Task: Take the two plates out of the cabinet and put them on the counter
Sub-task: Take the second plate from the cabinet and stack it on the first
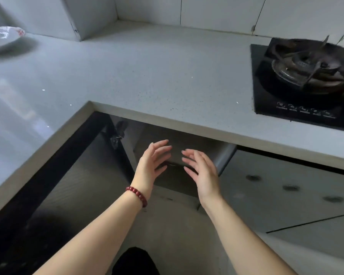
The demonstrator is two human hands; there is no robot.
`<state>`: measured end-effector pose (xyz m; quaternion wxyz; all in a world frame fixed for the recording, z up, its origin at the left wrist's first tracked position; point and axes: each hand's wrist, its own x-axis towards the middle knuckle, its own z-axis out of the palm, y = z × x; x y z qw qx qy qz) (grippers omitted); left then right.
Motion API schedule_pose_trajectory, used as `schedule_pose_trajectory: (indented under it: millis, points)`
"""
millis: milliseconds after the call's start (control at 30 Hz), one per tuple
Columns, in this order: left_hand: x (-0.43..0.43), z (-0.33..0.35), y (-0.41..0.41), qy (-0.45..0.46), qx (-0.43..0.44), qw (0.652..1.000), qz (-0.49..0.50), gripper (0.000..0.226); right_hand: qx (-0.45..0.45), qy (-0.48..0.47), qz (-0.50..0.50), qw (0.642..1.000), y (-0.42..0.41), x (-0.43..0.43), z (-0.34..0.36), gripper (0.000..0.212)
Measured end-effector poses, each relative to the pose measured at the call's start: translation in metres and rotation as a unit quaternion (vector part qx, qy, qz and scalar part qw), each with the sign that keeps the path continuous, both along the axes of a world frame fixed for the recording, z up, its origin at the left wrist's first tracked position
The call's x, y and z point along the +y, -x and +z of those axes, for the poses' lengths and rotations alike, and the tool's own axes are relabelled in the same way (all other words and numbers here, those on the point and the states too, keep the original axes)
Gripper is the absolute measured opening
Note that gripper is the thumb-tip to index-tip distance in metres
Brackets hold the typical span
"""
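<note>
A white plate with a red pattern (pixel 5 37) sits on the grey counter (pixel 147 72) at the far left. Below the counter's front edge an open cabinet (pixel 173 181) shows a dark inside; no plate is visible in it. My left hand (pixel 152 163), with a red bead bracelet on the wrist, and my right hand (pixel 202 171) are both held out in front of the cabinet opening, palms facing each other, fingers spread, holding nothing.
A black gas hob with a burner grate (pixel 310 74) is set into the counter at the right. The cabinet door (pixel 74 175) hangs open to the left. A closed grey cabinet front (pixel 286 187) lies to the right. White tiled wall behind.
</note>
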<state>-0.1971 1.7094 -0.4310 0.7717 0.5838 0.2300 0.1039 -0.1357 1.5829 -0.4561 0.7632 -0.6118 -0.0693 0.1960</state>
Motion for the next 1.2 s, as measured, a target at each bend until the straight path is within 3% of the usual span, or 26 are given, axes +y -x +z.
schedule_pose_trajectory:
  millis: [300,467,1200]
  points:
    - [0.011,-0.143,-0.047,-0.038,-0.071,0.996,-0.031,0.055,-0.052,-0.041,-0.037,0.997,-0.045,0.015,-0.148,0.025]
    - [0.019,-0.198,-0.075,-0.044,-0.111,0.992,-0.032,0.050,-0.088,-0.067,-0.053,0.992,-0.072,0.027,-0.193,0.025]
    - [0.046,-0.221,-0.165,0.022,-0.112,0.989,-0.097,0.042,-0.047,-0.083,-0.181,0.979,-0.142,0.049,-0.222,0.039]
